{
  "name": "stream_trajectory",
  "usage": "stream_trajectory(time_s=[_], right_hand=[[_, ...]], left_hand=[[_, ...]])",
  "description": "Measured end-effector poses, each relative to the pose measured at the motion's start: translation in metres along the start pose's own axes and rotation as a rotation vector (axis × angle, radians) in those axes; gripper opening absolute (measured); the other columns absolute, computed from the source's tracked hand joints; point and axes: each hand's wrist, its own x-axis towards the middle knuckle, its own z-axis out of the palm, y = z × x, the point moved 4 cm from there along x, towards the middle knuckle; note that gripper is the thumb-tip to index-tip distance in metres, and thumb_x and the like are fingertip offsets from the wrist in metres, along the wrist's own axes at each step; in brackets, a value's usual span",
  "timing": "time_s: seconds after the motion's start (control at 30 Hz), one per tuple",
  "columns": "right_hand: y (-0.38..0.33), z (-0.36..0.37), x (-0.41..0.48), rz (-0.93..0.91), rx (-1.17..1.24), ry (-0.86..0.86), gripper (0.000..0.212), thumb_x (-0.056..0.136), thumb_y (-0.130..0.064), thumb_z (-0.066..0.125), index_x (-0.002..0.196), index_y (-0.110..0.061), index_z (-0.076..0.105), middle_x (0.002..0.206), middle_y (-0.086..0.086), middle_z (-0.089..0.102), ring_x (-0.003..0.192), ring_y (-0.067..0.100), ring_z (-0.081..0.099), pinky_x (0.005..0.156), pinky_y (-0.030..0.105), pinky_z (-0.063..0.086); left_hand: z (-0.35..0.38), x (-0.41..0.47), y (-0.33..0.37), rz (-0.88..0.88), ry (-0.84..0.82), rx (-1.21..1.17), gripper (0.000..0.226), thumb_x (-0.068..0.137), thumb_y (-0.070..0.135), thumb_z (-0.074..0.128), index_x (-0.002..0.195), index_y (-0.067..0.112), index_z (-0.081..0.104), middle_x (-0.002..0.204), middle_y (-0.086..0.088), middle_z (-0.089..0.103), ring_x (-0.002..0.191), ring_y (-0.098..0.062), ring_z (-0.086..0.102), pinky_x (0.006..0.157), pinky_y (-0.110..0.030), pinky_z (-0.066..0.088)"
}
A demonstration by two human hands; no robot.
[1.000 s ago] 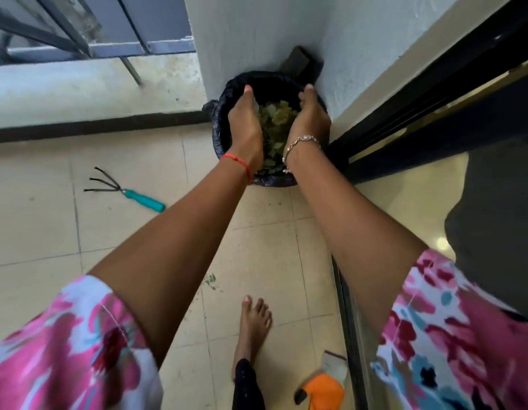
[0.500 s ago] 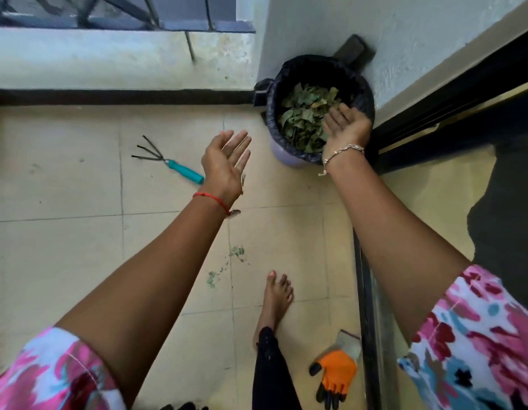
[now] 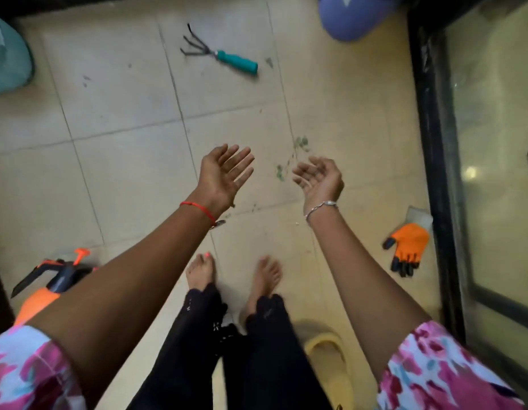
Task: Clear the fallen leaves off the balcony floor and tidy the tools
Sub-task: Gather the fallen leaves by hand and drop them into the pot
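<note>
The balcony floor [image 3: 114,179] was laid in large pale beige tiles with thin dark grout lines, dusty and flecked with small dark specks. Both hands were held out above it, palms up, fingers loose and holding nothing, the left hand [image 3: 224,173] and the right hand [image 3: 320,177] apart with a gap between them. A few small green leaf scraps [image 3: 299,143] lay on the tiles just beyond that gap, strung along a grout line. Farther off, the hand rake [image 3: 218,53] lay flat on the floor, its teal handle pointing right and its dark prongs pointing left. The rounded lavender base of a bin [image 3: 351,16] showed at the top edge, near the rake but not touching it. Along the right side ran a black door frame [image 3: 434,173] with glass [image 3: 493,137] beyond it that mirrored a yellowish room. An orange and black glove [image 3: 407,247] lay just beside that frame. At the lower left, an orange sprayer [image 3: 58,276] with a black top stood partly hidden behind the left forearm, and a blurred teal object [image 3: 5,54] sat at the upper left edge. 2 bare feet [image 3: 265,276] stood on the tiles, with a yellow slipper [image 3: 330,359] near the right one.
</note>
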Motion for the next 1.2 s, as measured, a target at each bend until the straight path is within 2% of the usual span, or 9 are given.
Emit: stream_trajectory(time_s=[0.07,0.13,0.2,0.3,0.47,0.7,0.87,1.03,1.2], right_hand=[[0.043,-0.023,0.001,-0.093,-0.171,-0.025,0.012,0.083,-0.011,0.055,0.073,-0.006,0.059,0.061,0.007,0.060,0.059,0.018,0.057,0.054,0.025,0.043],[0.085,-0.043,0.012,-0.306,-0.605,-0.123,0.011,0.083,-0.012,0.061,0.091,-0.005,0.061,0.084,0.006,0.060,0.077,0.016,0.057,0.069,0.027,0.045],[0.128,-0.057,0.027,-0.502,-1.105,-0.283,0.036,0.087,-0.018,0.059,0.120,-0.004,0.051,0.119,0.011,0.053,0.112,0.021,0.050,0.094,0.028,0.037],[0.184,-0.071,0.050,-0.612,-1.378,-0.377,0.068,0.090,-0.029,0.057,0.142,-0.001,0.025,0.149,0.020,0.022,0.141,0.028,0.019,0.113,0.030,0.019],[0.244,-0.076,0.092,-0.722,-1.511,-0.249,0.097,0.084,-0.053,0.057,0.147,-0.003,0.003,0.156,0.015,0.000,0.145,0.026,0.000,0.116,0.032,0.007],[0.261,-0.056,0.153,-0.975,-1.701,-0.060,0.103,0.079,-0.076,0.034,0.148,-0.005,0.002,0.157,0.011,0.004,0.145,0.021,0.003,0.116,0.041,-0.003],[0.258,-0.047,0.167,-1.124,-1.640,0.031,0.105,0.076,-0.078,0.034,0.147,-0.006,0.008,0.155,0.013,0.015,0.143,0.022,0.009,0.115,0.047,0.001],[0.203,-0.029,0.205,-1.173,-1.509,0.243,0.102,0.074,-0.081,0.034,0.147,-0.011,0.018,0.154,0.016,0.020,0.143,0.025,0.013,0.115,0.048,0.002],[0.132,0.004,0.250,-1.277,-1.492,0.280,0.104,0.071,-0.082,0.034,0.148,-0.014,0.016,0.155,0.016,0.013,0.144,0.028,0.011,0.114,0.050,0.000]], left_hand=[[-0.033,0.011,-0.018,-0.023,0.019,0.044,0.021,0.098,0.024,0.040,0.092,0.010,0.056,0.084,-0.005,0.070,0.086,-0.019,0.064,0.084,-0.031,0.049],[-0.062,0.032,-0.036,-0.033,0.015,0.136,0.020,0.098,0.024,0.040,0.091,0.013,0.056,0.073,-0.001,0.072,0.084,-0.017,0.064,0.079,-0.029,0.050],[-0.084,0.054,-0.052,-0.037,0.009,0.263,0.019,0.097,0.025,0.042,0.088,0.015,0.055,0.079,0.001,0.070,0.082,-0.015,0.064,0.076,-0.027,0.051],[-0.109,0.095,-0.076,-0.031,-0.009,0.399,0.017,0.096,0.025,0.043,0.087,0.017,0.056,0.093,0.001,0.066,0.085,-0.014,0.063,0.079,-0.027,0.051],[-0.134,0.157,-0.098,0.056,-0.107,0.559,0.015,0.095,0.023,0.046,0.098,0.016,0.059,0.104,-0.002,0.067,0.097,-0.016,0.064,0.079,-0.027,0.054],[-0.133,0.219,-0.111,0.190,-0.244,0.454,0.020,0.096,0.015,0.039,0.097,0.007,0.057,0.094,-0.013,0.066,0.087,-0.021,0.067,0.081,-0.024,0.055],[-0.106,0.244,-0.098,0.495,-0.389,0.436,0.019,0.089,0.008,0.042,0.091,0.001,0.059,0.083,-0.013,0.070,0.085,-0.027,0.068,0.082,-0.030,0.055],[-0.066,0.265,-0.085,0.717,-0.504,0.562,0.017,0.085,0.010,0.047,0.094,0.002,0.058,0.093,-0.020,0.064,0.097,-0.036,0.063,0.090,-0.038,0.051],[-0.034,0.282,-0.079,0.824,-0.615,0.738,0.020,0.086,0.021,0.049,0.099,0.010,0.058,0.107,-0.018,0.062,0.111,-0.035,0.059,0.101,-0.046,0.046]])
